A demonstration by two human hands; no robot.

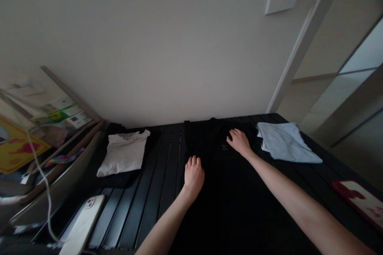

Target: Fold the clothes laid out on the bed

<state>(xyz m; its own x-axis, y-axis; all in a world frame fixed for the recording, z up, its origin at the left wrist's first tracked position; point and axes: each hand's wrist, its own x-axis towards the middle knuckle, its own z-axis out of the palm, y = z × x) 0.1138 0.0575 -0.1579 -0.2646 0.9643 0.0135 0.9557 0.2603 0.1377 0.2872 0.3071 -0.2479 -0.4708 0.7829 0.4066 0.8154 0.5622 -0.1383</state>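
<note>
We see a black garment [223, 191] spread flat in the middle of the dark slatted surface [155, 183]. Our left hand [194, 175] presses palm-down on its left part, and our right hand [239, 142] lies flat farther up, near a small logo. Each grip is open, fingers extended, clasping nothing. A folded white shirt [124, 153] lies to the left, a folded blue cloth [285, 142] to the right, and a phone [85, 223] at the near left.

Open slatted tabletop [155, 183] between folded white shirt [124, 153] and black garment [227, 183]; phone [82, 225] near-left.
</note>
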